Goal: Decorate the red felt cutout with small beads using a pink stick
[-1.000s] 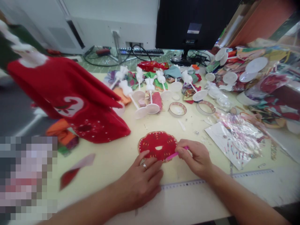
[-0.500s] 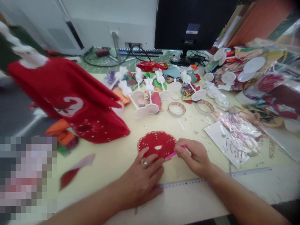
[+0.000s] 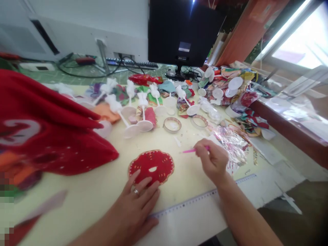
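Note:
A small red cloth piece point(image 3: 165, 167) with scalloped, gold-coloured edging and a white half-moon mark lies flat on the cream tabletop. My left hand point(image 3: 139, 206) rests on its near edge, fingers spread and flat, with a ring on one finger. To the right, my right hand point(image 3: 212, 159) pinches a thin pink pen-like stick point(image 3: 189, 150). The stick's tip points left and hovers apart from the cloth. A clear ruler point(image 3: 194, 201) lies below both hands, and my right forearm crosses over it.
A large red garment point(image 3: 77, 153) fills the left side. Several white mini mannequin stands point(image 3: 142, 102) line the back, with fabric scraps among them. Two tape rolls point(image 3: 172, 125) sit mid-table. On the right lie shiny plastic packets point(image 3: 230, 138); a monitor point(image 3: 179, 37) stands behind.
My right hand has lifted the pink stick away from the red cloth, out to the right. My left hand stays on the cloth. The camera view has turned to the right.

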A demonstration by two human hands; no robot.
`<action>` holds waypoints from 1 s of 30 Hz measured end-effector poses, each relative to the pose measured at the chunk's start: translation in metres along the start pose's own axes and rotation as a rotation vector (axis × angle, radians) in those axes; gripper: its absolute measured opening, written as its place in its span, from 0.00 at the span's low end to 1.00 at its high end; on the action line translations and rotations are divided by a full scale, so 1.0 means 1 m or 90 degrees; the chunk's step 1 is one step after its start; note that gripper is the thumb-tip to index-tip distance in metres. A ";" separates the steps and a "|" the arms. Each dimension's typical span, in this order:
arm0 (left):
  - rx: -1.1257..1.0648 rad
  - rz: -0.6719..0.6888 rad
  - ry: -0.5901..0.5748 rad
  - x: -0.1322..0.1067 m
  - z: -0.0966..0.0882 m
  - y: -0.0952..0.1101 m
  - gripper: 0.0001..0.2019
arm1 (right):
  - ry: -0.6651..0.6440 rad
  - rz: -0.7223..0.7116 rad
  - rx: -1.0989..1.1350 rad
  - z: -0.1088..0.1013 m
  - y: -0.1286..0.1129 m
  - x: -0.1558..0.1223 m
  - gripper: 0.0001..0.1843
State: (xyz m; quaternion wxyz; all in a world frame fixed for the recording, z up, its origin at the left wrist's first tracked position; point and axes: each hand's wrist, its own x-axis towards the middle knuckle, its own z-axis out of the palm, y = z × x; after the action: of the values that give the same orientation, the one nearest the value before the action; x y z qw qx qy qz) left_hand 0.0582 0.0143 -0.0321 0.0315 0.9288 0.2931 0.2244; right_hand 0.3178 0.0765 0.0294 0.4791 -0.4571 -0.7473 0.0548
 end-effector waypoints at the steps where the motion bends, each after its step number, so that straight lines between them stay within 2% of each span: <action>1: 0.002 0.001 0.002 0.000 0.000 0.000 0.21 | 0.048 -0.002 -0.068 -0.006 0.006 0.002 0.07; 4: 0.007 0.004 0.007 0.001 0.001 0.000 0.20 | 0.158 0.036 -0.210 -0.021 0.024 0.007 0.07; 6: 0.008 0.003 0.014 0.001 0.001 0.000 0.19 | 0.169 0.052 -0.256 -0.026 0.033 0.009 0.08; 13: 0.000 0.007 0.043 0.001 0.003 0.001 0.17 | 0.074 0.062 -0.338 -0.019 0.042 0.011 0.12; 25: -0.025 0.028 0.112 0.002 0.002 0.003 0.10 | 0.020 0.082 -0.390 -0.012 0.046 0.010 0.14; 30: -0.032 0.033 0.115 0.001 -0.001 0.004 0.10 | 0.008 0.086 -0.398 -0.011 0.047 0.010 0.14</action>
State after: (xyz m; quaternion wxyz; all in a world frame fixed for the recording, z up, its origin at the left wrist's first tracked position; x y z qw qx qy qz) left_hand 0.0609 0.0114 -0.0299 0.0222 0.9111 0.2648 0.3151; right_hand 0.3542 0.1069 0.0172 0.3154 -0.6310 -0.6929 -0.1490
